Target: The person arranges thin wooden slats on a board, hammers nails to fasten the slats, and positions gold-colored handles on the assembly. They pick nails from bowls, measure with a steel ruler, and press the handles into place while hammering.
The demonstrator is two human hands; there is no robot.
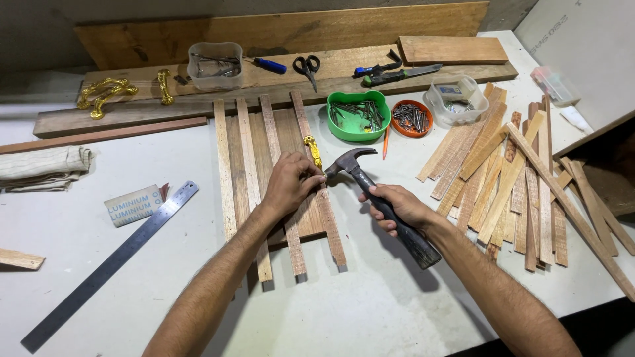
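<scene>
So the claw hammer (370,188) sits gripped in the right hand (397,206), fist wrapped round the dark handle, head down right at the slatted wood panel (278,165) in the middle of the white table (370,311). Left hand (289,183) rests on the slats, fingertips pinched together right by the hammer face, too small to tell on what. A gold handle (313,151) lies just above. Green bowl of nails (358,116) behind, loose wood strips (516,178) off right, steel ruler (112,264) left.

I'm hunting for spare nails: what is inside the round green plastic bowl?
The green plastic bowl holds a loose heap of thin grey metal nails. Whatever lies beneath the heap is covered by them.
</scene>
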